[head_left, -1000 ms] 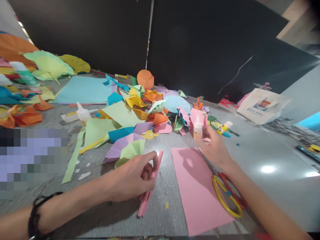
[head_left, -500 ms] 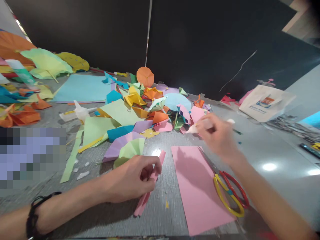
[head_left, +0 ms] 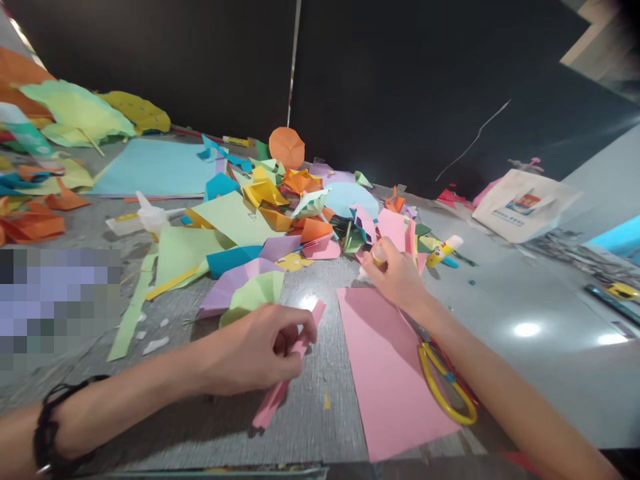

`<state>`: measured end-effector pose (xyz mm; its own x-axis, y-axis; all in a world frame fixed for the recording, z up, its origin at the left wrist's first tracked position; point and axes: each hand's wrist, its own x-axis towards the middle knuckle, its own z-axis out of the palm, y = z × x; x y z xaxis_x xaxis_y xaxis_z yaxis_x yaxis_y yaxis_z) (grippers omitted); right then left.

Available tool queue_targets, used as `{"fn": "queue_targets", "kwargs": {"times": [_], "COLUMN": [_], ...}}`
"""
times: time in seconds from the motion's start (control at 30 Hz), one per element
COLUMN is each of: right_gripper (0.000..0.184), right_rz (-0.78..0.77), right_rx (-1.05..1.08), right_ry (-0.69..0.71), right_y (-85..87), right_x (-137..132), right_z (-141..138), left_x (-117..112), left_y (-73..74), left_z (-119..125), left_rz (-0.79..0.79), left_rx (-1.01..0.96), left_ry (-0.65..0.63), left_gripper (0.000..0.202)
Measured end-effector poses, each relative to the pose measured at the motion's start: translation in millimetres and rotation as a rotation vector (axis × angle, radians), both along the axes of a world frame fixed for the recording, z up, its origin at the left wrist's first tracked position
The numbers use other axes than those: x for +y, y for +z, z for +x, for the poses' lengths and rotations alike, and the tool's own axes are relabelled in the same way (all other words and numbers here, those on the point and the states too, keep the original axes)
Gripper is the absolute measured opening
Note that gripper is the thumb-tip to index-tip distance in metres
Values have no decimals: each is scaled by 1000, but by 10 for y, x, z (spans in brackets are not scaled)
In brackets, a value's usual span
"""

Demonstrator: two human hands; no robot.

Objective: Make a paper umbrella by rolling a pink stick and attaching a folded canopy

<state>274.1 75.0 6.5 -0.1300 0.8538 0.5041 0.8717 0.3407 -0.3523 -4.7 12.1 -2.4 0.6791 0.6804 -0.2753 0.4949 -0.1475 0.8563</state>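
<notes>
One pink strip [head_left: 271,403]: pinched by the left hand [head_left: 253,350], left of the pink sheet [head_left: 387,387].
White bottle [head_left: 379,255]: gripped in the right hand [head_left: 400,277], near the pink sheet's far edge.
Scissors [head_left: 451,377]: at its right edge.

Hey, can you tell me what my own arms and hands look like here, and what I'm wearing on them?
Both the left hand and the right hand are ungloved, and no sleeve is clearly in view. The left wrist wears a black bracelet that looks like cord, with a small shiny spot low on it. Nothing shows around the right wrist.
</notes>
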Motion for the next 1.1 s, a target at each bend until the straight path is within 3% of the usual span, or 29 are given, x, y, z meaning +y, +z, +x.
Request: {"fn": "queue_targets", "kwargs": {"times": [0.17,0.23,0.3,0.37,0.57,0.7,1.1], "right_gripper": [19,20,14,10,9,11,9], "right_rz": [14,19,-47,-121,-170,-203,-391], "right_rx": [65,181,269,294,380,420,390], "right_ry": [107,235,368,417,352,350,479], "right_y": [117,145,124,55,-141,-146,-218], "right_x": [-289,-470,-626,-726,-750,-753,-792], "right_z": [-159,-245,-321,-375,-434,-452,-499], "left_x": [22,13,-1,-11,-15,-16,9], "left_y": [105,141,166,176,175,183,163], "left_z": [-62,-75,-82,-88,-101,-95,-76], "left_rz": [3,2,1,3,-22,-5,-78], "left_rx": [104,104,106,114,101,137,122], "left_ry": [-75,-100,-118,-123,-107,-62,-29], "left_gripper": [21,23,22,20,31,40,38]}}
